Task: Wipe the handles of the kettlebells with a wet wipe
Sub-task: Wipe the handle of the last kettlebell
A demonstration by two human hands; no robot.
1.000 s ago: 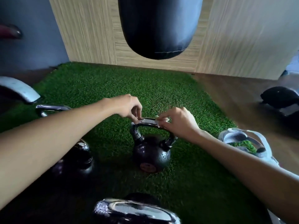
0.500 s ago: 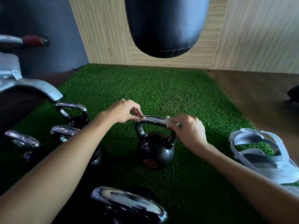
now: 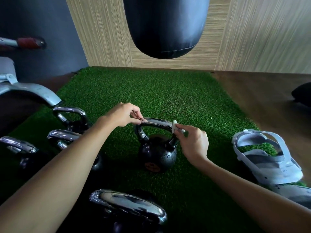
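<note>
A dark punching bag (image 3: 165, 26) hangs before a wood-grain wall (image 3: 262, 32). Green turf (image 3: 151, 93) lies on a brown floor (image 3: 259, 91). A grey sandal (image 3: 267, 158) rests at the turf's right edge. At left, a grey metal frame (image 3: 32, 93) curves down beside a dark blue wall (image 3: 42, 21).

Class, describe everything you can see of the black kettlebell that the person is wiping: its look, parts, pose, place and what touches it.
The glossy black round kettlebell stands upright on the green artificial turf mat, apart from the other kettlebells. Its arched, shiny metal-looking handle joins the ball by two chrome-like stems. A round orange-brown mark sits low on its front. The left hand pinches the handle's left top; the right hand presses a small white wet wipe against the right bend.
</note>
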